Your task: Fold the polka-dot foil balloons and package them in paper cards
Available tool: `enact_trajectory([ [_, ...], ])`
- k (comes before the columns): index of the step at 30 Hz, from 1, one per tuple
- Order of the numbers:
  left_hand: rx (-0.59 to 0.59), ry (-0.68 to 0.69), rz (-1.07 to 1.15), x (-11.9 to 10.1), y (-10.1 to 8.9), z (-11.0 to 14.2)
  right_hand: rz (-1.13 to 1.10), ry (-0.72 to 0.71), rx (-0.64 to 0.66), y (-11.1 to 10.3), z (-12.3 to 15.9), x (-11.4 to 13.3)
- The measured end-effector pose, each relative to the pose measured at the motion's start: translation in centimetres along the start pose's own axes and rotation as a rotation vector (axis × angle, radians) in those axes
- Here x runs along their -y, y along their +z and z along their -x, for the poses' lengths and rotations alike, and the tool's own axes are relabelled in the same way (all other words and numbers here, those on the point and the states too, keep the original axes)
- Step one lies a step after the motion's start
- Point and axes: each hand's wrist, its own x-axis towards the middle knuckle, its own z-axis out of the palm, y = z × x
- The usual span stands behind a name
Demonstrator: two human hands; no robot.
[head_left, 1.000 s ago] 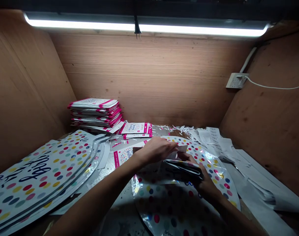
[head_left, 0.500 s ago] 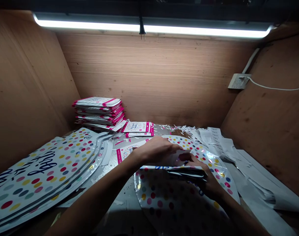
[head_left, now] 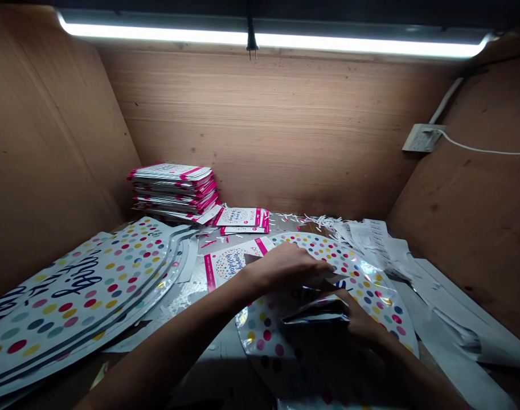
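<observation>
A round foil balloon (head_left: 362, 279) with coloured dots lies flat in front of me, partly folded over on itself. My left hand (head_left: 285, 267) presses down on the folded part from above, fingers together. My right hand (head_left: 362, 322) grips the folded edge (head_left: 317, 310) of the same balloon from the near right side. A pink-edged printed card (head_left: 228, 265) lies just left of my left hand.
A pile of flat dotted balloons (head_left: 84, 290) fills the left. A stack of pink-edged cards (head_left: 174, 191) stands at the back left, with two more cards (head_left: 242, 219) beside it. White paper strips (head_left: 413, 273) lie along the right. A wall socket (head_left: 422, 138) sits on the right panel.
Both hands have stayed on the balloon while its fold has tightened and bunched up under them. The view has shifted slightly right and down.
</observation>
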Motion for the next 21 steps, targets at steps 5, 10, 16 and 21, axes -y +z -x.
enact_trajectory([
  [5,-0.058,0.005,0.001,1.2,0.7,0.0,-0.074,0.063,-0.266,-0.8,0.5,-2.6],
  [10,0.074,-0.04,0.06,2.0,2.5,0.7,-0.203,0.074,-0.434,-2.3,0.6,-5.0],
  [16,0.046,-0.042,-0.03,0.4,3.7,0.4,-0.253,0.07,-0.405,-2.7,1.2,-5.6],
  [21,-0.083,-0.222,-0.073,1.5,3.1,0.3,-0.515,0.092,-0.525,-3.6,0.3,-2.7],
])
